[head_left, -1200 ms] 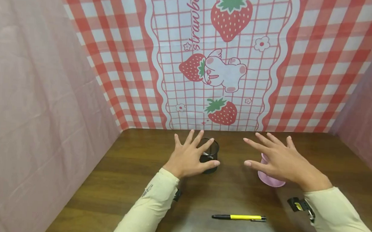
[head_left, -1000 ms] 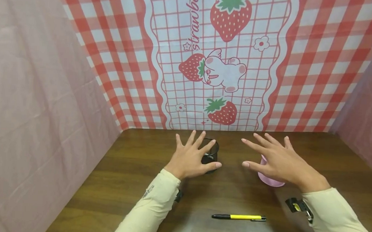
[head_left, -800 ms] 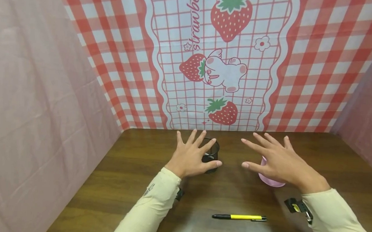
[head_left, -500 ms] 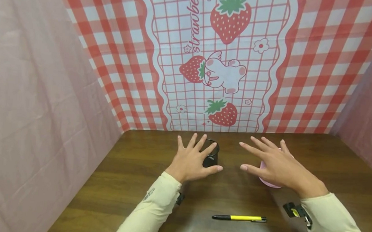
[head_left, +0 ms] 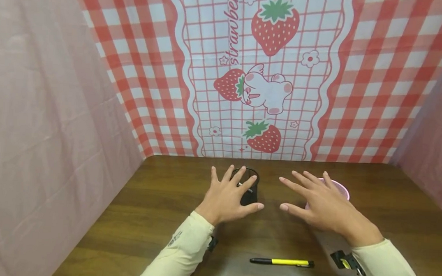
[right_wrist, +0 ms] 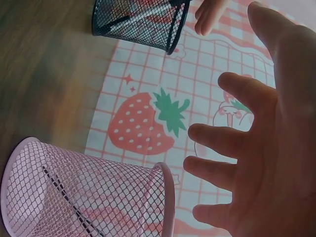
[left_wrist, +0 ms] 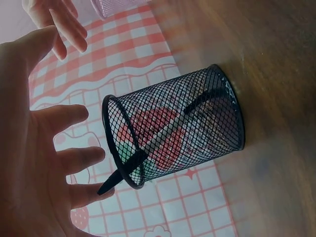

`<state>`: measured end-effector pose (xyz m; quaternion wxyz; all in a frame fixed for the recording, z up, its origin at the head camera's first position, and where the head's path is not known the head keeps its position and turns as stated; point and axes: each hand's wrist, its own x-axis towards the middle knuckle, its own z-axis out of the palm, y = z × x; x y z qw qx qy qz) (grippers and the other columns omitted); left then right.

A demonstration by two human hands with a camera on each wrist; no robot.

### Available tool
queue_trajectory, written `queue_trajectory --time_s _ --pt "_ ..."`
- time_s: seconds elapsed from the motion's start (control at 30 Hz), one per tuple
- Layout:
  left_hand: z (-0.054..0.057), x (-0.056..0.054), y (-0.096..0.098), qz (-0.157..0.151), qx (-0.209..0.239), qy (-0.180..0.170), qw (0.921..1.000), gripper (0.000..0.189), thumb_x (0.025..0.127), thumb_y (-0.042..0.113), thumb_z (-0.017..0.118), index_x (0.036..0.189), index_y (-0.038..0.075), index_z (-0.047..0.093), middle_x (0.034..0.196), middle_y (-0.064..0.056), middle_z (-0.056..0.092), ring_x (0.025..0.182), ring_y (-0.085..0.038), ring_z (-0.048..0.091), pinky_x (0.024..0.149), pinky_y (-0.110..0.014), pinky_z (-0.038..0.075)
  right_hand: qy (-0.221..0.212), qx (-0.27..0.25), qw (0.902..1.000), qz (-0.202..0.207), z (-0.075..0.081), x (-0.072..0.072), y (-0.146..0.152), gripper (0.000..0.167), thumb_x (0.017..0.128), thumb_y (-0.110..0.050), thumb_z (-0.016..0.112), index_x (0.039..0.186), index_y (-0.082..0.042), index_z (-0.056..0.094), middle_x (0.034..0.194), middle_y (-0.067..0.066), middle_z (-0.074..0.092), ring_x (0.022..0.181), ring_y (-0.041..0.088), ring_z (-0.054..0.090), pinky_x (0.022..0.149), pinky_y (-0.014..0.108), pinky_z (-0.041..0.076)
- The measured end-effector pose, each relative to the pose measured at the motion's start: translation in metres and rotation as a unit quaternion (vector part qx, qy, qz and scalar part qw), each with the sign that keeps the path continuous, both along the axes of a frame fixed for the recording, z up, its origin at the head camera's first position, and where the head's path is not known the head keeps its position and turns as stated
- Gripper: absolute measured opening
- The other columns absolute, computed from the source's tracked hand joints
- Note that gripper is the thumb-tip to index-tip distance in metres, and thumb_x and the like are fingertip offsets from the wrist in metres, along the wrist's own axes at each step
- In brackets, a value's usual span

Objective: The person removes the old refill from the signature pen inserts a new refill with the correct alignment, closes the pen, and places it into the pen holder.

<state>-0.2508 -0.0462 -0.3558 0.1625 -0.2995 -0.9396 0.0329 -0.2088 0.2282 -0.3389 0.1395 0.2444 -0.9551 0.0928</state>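
My left hand (head_left: 223,198) hovers with spread fingers over the near left side of a black mesh pen cup (head_left: 252,197), partly covering it. In the left wrist view that cup stands on the table, and a black-and-white pen (left_wrist: 112,180) leans in it, its end poking past the rim. With fingers spread and nothing held, my right hand (head_left: 323,208) is above a pink mesh pen cup (right_wrist: 108,190). Most of the pink cup is hidden behind that hand in the head view. A yellow pen (head_left: 284,262) with black ends lies crosswise on the table, nearer than both hands.
The brown wooden table (head_left: 147,217) ends at a red-and-white checked cloth (head_left: 149,89) with strawberry prints hanging behind it. Pink cloth (head_left: 51,126) hangs at the left, with more pink cloth (head_left: 433,118) at the right.
My right hand has moved leftward and a little nearer, so the pink cup's rim now shows behind it. My left hand has shifted slightly nearer. The view has tilted up slightly.
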Motion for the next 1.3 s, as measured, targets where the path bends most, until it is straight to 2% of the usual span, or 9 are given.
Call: queue_trajectory --time_s 0.17,0.37,0.57,0.83,0.97,1.1,1.3 --pt "-0.002 0.002 0.002 -0.007 0.002 0.003 1.0 0.084 0.089 0.084 0.028 0.156 0.033 0.037 0.16 -0.008 0.033 0.146 -0.04 0.029 0.105 -0.079 0.012 0.007 0.003 0.9999 0.01 -0.004 0.003 0.003 0.066 0.092 -0.067 0.056 0.147 -0.029 0.054 0.152 0.018 0.044 0.14 0.046 0.036 0.108 0.075 0.015" --pt "-0.008 0.005 -0.001 -0.02 0.01 0.031 0.9993 0.083 0.091 0.083 0.028 0.155 0.031 0.039 0.159 -0.008 0.035 0.144 -0.037 0.034 0.106 -0.078 0.013 0.025 0.003 0.999 0.036 -0.01 0.004 -0.003 0.063 0.092 -0.066 0.058 0.142 -0.028 0.059 0.148 0.017 0.049 0.138 0.045 0.04 0.109 0.072 0.018" --pt "-0.013 0.006 -0.001 -0.023 0.011 0.035 0.9991 0.084 0.09 0.083 0.031 0.155 0.03 0.04 0.159 -0.007 0.036 0.145 -0.034 0.033 0.107 -0.077 0.013 0.043 0.003 0.9972 0.061 -0.014 0.006 -0.009 0.062 0.092 -0.064 0.059 0.141 -0.026 0.06 0.144 0.015 0.054 0.135 0.041 0.046 0.111 0.069 0.019" --pt "-0.012 0.006 0.004 -0.034 0.011 0.042 0.9985 0.081 0.092 0.081 0.03 0.155 0.03 0.041 0.158 -0.007 0.038 0.144 -0.034 0.034 0.109 -0.076 0.012 0.041 0.008 0.9967 0.07 -0.015 0.007 -0.008 0.064 0.094 -0.062 0.058 0.144 -0.024 0.057 0.142 0.016 0.056 0.13 0.04 0.052 0.113 0.065 0.021" --pt "-0.013 0.007 0.003 -0.033 0.023 0.037 0.9985 0.081 0.093 0.08 0.03 0.155 0.03 0.039 0.158 -0.007 0.037 0.143 -0.033 0.037 0.11 -0.073 0.012 0.039 0.005 0.996 0.08 -0.017 0.006 -0.01 0.068 0.094 -0.062 0.059 0.149 -0.022 0.051 0.141 0.015 0.057 0.13 0.034 0.054 0.113 0.063 0.024" --pt "-0.015 0.008 0.002 -0.036 0.035 0.044 0.9978 0.079 0.093 0.078 0.032 0.154 0.029 0.042 0.157 -0.007 0.04 0.142 -0.03 0.04 0.112 -0.071 0.013 0.039 0.002 0.996 0.08 -0.019 0.006 -0.011 0.071 0.093 -0.062 0.059 0.15 -0.022 0.048 0.14 0.013 0.057 0.127 0.032 0.056 0.11 0.062 0.031" --pt "-0.015 0.007 0.003 -0.052 0.039 0.064 0.9958 0.075 0.094 0.076 0.036 0.148 0.026 0.051 0.152 -0.007 0.046 0.139 -0.03 0.043 0.112 -0.07 0.016 0.055 0.003 0.9955 0.077 -0.022 0.006 -0.01 0.07 0.093 -0.06 0.062 0.148 -0.019 0.051 0.139 0.012 0.059 0.12 0.034 0.059 0.097 0.056 0.047"
